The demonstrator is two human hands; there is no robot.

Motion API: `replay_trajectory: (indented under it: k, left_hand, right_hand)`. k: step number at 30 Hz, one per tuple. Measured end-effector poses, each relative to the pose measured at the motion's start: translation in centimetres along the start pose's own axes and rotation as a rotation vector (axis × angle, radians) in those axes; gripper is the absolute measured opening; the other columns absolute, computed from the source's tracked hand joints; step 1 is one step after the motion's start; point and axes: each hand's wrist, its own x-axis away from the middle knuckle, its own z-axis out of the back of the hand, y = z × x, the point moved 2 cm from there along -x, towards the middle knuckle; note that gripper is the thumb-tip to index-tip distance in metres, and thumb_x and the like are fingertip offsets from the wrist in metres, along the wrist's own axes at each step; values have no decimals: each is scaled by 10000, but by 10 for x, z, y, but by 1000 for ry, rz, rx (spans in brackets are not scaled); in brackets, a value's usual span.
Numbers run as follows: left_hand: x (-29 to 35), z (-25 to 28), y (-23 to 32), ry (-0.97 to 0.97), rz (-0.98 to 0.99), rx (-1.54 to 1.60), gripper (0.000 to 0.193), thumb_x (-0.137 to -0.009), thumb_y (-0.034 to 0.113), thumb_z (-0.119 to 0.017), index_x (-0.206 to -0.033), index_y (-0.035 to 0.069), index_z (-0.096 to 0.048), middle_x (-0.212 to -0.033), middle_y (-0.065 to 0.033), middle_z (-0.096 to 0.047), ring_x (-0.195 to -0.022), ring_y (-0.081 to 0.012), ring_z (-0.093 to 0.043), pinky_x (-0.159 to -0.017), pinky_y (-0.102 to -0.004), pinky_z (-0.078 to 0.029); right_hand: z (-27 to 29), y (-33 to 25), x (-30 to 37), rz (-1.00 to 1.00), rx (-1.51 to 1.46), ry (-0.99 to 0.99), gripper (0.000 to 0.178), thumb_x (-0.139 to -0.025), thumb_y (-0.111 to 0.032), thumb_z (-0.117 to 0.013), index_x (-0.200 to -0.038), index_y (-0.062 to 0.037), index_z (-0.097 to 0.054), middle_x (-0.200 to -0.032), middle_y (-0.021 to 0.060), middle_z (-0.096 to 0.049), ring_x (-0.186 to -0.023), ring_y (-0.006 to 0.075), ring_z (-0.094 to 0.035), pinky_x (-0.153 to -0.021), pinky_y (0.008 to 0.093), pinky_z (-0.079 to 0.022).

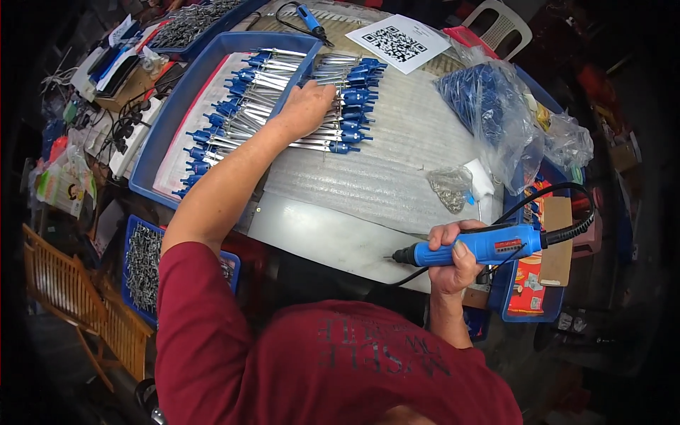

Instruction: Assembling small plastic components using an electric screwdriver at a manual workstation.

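Note:
My left hand (308, 110) reaches over a row of thin metal-rod pieces with blue plastic ends (347, 131), laid side by side on the worktable. Its fingers are curled down among the rods, and what they grip is hidden. In my right hand (455, 262) is a blue electric screwdriver (489, 246), held level above the table's near edge with its dark tip pointing left. A black cord (567, 232) loops from its back end. More of the same blue-ended pieces (244, 106) lie in rows in a blue tray (157, 157) to the left.
Foam sheeting (354, 180) and a smooth pale plate (322, 237) cover the table. A clear bag of blue parts (489, 99), a small bag of metal bits (450, 188) and a printed sheet (398, 42) lie right and far. A bin of metal parts (144, 265) stands lower left.

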Motion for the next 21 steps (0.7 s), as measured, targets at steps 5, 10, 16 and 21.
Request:
replay_trajectory:
  k: [5, 10, 16, 21]
  left_hand:
    - [19, 15, 21, 83, 90, 500, 150, -724, 58, -507, -854, -1, -461, -752, -124, -541, -679, -251, -535, -603, -332, -417]
    - [71, 31, 64, -368, 463, 1350, 182, -747, 80, -521, -894, -19, -479, -654, -46, -514, -551, -84, -515, -470, -206, -415]
    - [144, 34, 112, -454, 689, 1679, 147, -765, 76, -499, -888, 5, -458, -655, -45, -525, -506, -73, -494, -448, -182, -409]
    - [184, 9, 145, -432, 812, 1803, 90, -786, 107, -477, -792, 22, -504, -644, -35, -525, -491, -70, -486, -424, -185, -412]
  right_hand:
    - [1, -1, 0, 8, 1, 8, 347, -642, -110, -498, -960, -28, -388, -670, 92, -441, -543, 182, -425, -529, 287, -377]
    - [5, -1, -2, 33, -34, 10, 332, -657, -120, -489, -960, -16, -401, -681, 101, -438, -569, 195, -425, -541, 300, -374]
    - [1, 1, -3, 40, -41, 19, 306, -660, -115, -491, -941, -11, -428, -682, 102, -442, -567, 194, -423, -544, 299, -378]
    - [-1, 1, -4, 107, -6, -33, 276, -662, -108, -492, -917, -12, -448, -683, 105, -452, -567, 190, -428, -539, 296, -387]
